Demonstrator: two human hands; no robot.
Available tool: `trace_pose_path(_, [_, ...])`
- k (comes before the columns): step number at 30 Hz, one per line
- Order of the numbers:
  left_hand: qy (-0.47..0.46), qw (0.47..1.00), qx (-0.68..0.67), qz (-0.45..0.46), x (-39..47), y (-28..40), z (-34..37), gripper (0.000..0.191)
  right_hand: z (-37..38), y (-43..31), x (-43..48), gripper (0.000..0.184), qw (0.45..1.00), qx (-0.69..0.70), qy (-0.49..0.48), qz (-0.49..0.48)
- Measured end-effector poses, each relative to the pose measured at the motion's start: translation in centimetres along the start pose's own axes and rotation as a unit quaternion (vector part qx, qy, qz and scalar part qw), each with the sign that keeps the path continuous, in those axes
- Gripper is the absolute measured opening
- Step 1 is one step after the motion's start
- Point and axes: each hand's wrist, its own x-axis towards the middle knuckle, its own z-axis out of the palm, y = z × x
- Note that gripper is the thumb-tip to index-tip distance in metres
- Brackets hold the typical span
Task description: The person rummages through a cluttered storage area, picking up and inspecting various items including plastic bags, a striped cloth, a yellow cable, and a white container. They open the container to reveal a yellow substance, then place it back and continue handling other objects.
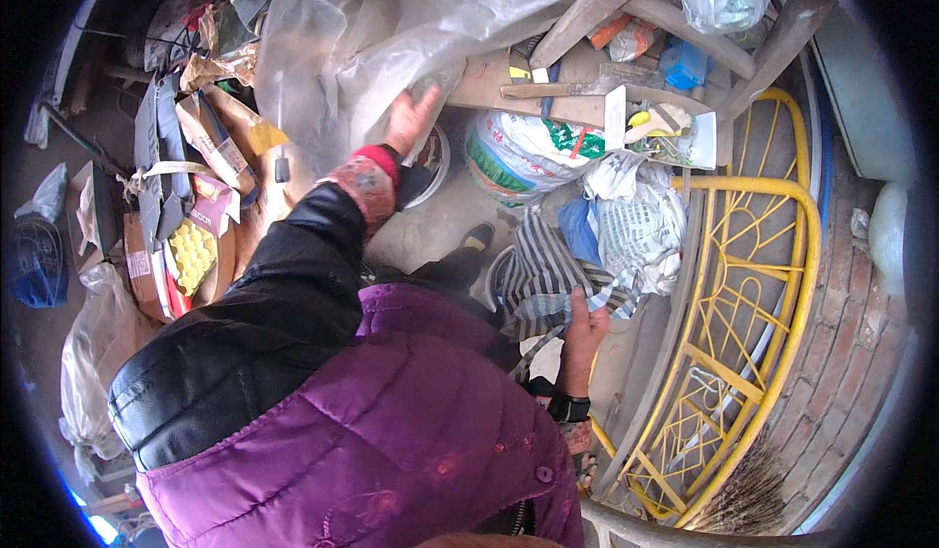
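Note:
My left hand point(411, 119) reaches forward against the lower edge of a large clear plastic sheet point(315, 57). Its thumb stands apart from the fingers, and I see nothing gripped between them. Close by my body, my right hand point(582, 339) is closed on a grey-and-black striped cloth bag point(543, 258), near a pale checked strip of it. The bag hangs over a round container point(493, 284), whose inside is mostly covered. Just beyond the left hand, a round white-rimmed bucket point(440, 170) is partly hidden by my sleeve.
Flattened cardboard point(150, 174) and a yellow egg tray point(194, 255) are piled at left. White printed sacks point(513, 156) stand ahead under a wooden board point(484, 93) bearing a hammer point(550, 90) and an open box point(664, 137). A yellow metal frame point(796, 277) borders the right side.

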Motion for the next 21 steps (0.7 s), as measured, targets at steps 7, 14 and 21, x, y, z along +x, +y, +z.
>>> trace_pose_path(7, [0.220,0.938,0.023,0.268,7.0,8.4,-13.0,0.078,-1.2,2.0,0.6,0.017,1.000,0.021,0.016,-0.006])
trace_pose_path(14, [0.228,0.933,0.126,0.250,12.0,11.8,-18.3,0.072,-1.8,2.0,0.7,0.019,0.998,0.038,0.056,0.000])
trace_pose_path(21, [0.210,0.912,0.190,0.297,14.3,13.2,-21.7,0.066,-1.7,1.7,0.5,0.016,0.999,0.035,0.037,0.009])
